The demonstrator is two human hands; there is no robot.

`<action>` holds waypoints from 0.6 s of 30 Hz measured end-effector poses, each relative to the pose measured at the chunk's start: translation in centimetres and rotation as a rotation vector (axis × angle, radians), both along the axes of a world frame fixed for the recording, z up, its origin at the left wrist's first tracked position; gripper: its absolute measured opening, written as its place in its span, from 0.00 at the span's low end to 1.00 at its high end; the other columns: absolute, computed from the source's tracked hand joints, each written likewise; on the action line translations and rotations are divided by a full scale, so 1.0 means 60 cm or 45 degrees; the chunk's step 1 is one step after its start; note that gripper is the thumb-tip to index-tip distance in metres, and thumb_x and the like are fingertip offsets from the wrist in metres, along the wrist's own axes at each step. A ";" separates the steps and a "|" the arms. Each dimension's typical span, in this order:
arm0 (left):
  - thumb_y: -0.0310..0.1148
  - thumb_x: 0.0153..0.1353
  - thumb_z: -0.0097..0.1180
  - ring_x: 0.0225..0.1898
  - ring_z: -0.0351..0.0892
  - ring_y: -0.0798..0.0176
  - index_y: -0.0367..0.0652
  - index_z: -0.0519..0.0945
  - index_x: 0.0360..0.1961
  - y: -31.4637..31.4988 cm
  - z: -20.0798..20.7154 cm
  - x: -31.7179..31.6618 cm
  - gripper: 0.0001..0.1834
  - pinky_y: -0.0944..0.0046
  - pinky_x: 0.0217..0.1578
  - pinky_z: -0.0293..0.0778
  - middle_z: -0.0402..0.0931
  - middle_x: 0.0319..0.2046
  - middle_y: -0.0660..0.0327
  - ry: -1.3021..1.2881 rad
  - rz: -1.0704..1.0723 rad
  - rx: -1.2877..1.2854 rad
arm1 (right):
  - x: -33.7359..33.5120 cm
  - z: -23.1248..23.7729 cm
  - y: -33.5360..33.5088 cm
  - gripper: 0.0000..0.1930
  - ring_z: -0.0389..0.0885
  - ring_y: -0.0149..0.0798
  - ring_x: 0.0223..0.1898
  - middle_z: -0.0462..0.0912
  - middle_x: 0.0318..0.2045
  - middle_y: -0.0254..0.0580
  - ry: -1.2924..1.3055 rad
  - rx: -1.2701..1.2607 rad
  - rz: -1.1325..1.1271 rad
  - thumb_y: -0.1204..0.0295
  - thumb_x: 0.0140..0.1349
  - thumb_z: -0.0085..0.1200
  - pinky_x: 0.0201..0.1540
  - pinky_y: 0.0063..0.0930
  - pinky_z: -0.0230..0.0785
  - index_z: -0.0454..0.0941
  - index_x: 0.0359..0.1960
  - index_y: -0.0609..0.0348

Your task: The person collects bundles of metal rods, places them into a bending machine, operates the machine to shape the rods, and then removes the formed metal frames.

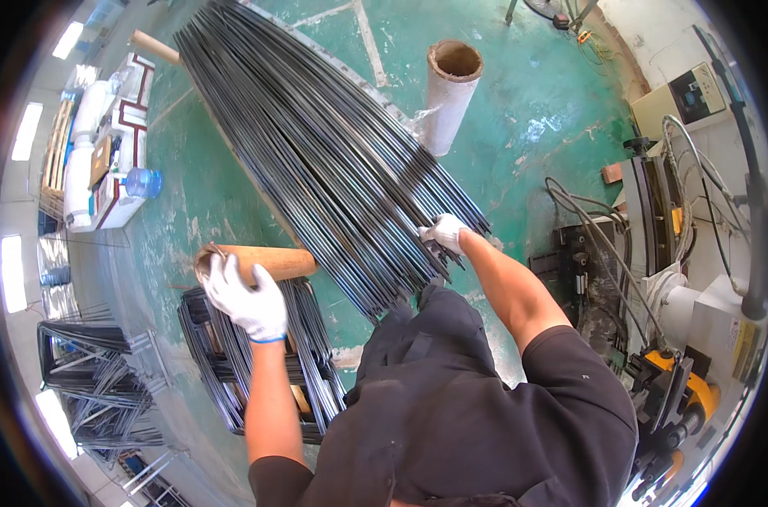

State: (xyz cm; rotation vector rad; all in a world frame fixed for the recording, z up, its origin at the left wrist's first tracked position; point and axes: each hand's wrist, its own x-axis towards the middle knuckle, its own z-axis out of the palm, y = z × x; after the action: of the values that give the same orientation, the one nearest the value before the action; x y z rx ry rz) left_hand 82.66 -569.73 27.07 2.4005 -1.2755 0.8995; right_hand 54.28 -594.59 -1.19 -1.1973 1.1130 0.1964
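A long bundle of thin dark metal rods (pixel 316 160) stretches away from me, its near ends by my legs. My right hand (pixel 445 233), in a white glove, is closed on a few metal rods at the bundle's right near end. Off to the left, my gloved left hand (pixel 247 296) is raised with its fingers apart and nothing visible in it. Behind those fingers appears a brown cardboard tube (pixel 274 258); whether they touch it I cannot tell. Below that tube sit stacked frames of bent dark rod (pixel 206 363), partly covered by my left arm.
A pale upright cardboard tube (pixel 452 106) stands right of the bundle. Machinery with cables (pixel 595 262) lines the right side. More bent rod frames (pixel 88 380) are piled far left. A white box stack (pixel 118 186) with a blue water bottle (pixel 143 183) is at upper left.
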 end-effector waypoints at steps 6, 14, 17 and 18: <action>0.20 0.56 0.65 0.62 0.74 0.45 0.35 0.81 0.51 0.035 -0.043 -0.111 0.19 0.46 0.69 0.66 0.80 0.50 0.51 0.531 -0.428 -0.133 | 0.033 0.163 0.041 0.31 0.82 0.40 0.24 0.83 0.24 0.45 0.185 -0.177 0.072 0.46 0.72 0.56 0.28 0.40 0.78 0.84 0.36 0.71; 0.36 0.73 0.59 0.37 0.85 0.62 0.39 0.77 0.55 -0.040 -0.282 -0.099 0.15 0.63 0.38 0.81 0.83 0.42 0.55 2.729 -0.058 -0.436 | -0.161 0.348 0.282 0.34 0.83 0.67 0.54 0.84 0.46 0.72 0.499 -0.483 0.321 0.44 0.72 0.52 0.56 0.52 0.75 0.82 0.51 0.73; 0.46 0.72 0.60 0.42 0.84 0.50 0.39 0.76 0.52 -0.107 -0.346 -0.071 0.21 0.50 0.48 0.82 0.82 0.42 0.52 3.147 -0.117 -0.396 | -0.297 0.443 0.446 0.33 0.83 0.64 0.52 0.85 0.44 0.68 0.838 -0.353 0.204 0.44 0.70 0.55 0.55 0.51 0.74 0.81 0.52 0.68; 0.48 0.73 0.58 0.44 0.84 0.47 0.38 0.76 0.51 -0.130 -0.363 -0.066 0.22 0.46 0.51 0.81 0.82 0.42 0.51 3.251 -0.142 -0.383 | -0.355 0.454 0.511 0.31 0.84 0.63 0.47 0.85 0.40 0.66 0.911 -0.347 0.110 0.43 0.67 0.59 0.51 0.52 0.75 0.82 0.46 0.67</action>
State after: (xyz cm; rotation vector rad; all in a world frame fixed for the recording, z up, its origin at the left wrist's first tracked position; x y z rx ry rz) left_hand 78.69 -577.55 5.32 1.1643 0.0209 -1.5520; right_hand 32.96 -563.95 26.02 -1.4664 1.7488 0.5868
